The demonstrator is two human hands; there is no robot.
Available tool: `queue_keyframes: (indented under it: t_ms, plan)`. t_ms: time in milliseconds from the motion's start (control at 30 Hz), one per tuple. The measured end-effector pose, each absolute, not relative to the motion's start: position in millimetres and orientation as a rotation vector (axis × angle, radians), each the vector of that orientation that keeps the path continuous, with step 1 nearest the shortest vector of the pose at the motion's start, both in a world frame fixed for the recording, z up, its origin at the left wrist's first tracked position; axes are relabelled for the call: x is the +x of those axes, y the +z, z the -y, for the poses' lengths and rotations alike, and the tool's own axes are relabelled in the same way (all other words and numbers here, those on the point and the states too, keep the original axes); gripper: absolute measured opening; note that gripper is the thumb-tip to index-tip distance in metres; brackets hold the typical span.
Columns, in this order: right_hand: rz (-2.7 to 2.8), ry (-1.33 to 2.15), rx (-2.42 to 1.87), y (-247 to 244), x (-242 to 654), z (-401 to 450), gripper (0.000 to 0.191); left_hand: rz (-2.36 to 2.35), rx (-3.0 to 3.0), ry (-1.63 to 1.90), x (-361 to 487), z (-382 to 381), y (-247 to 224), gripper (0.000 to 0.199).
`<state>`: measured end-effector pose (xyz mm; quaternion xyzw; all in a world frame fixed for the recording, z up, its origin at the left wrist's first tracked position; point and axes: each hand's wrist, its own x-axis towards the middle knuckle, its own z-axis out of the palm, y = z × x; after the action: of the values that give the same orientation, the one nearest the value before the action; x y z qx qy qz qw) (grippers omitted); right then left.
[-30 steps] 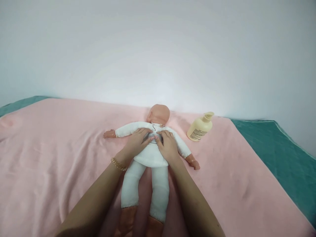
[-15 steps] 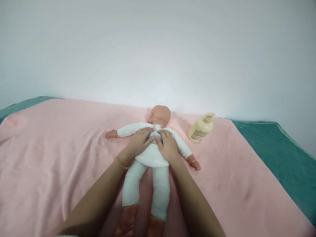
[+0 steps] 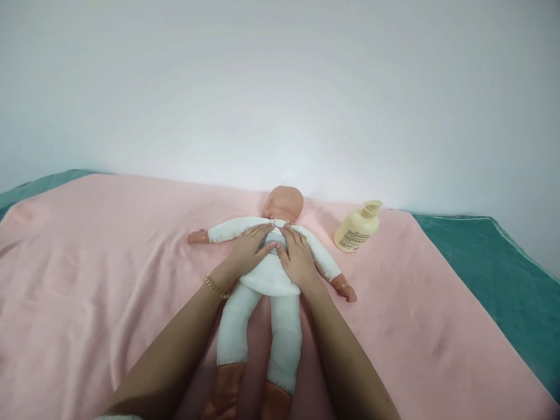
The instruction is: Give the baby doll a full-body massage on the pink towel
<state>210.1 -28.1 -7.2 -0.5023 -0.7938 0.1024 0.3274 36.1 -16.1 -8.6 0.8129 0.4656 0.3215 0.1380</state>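
Observation:
A baby doll [image 3: 270, 280] with a white cloth body lies stretched out, its head away from me and its arms spread. Its face is turned out of sight. My left hand [image 3: 246, 254] rests flat on the left side of the doll's upper body, fingers extended. On the right side, my right hand [image 3: 300, 256] lies flat in the same way. The thumbs point inward toward each other near the middle, over a greyish patch. Neither hand grasps anything. A bracelet [image 3: 215, 287] circles my left wrist.
A pale yellow pump bottle [image 3: 356, 228] stands to the right of the doll, beyond its arm. Beneath everything spreads a pink blanket [image 3: 100, 251], with a green cover [image 3: 494, 268] showing at the right and far left. A plain pale wall [image 3: 280, 87] rises behind.
Both hands keep their place on the doll, with only a very slight shift of the fingers. The view has moved by a tiny amount; doll and bottle stay put.

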Motion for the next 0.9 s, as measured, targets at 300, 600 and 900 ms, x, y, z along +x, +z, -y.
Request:
queue_keyframes:
  t_ms: [300, 600, 900]
  plan:
    - [2.050, 0.282, -1.292, 10, 216, 38, 0.043, -1.321, 2.344, 1.049, 35, 27, 6, 0.045]
    - [2.481, 0.475, -1.239, 87, 230, 104, 0.029, -1.052, 2.289, 0.540, 11, 83, 85, 0.030]
    - [2.520, 0.564, -1.391, 67, 221, 109, 0.035, -0.948, 2.223, 0.421, 21, 79, 67, 0.018]
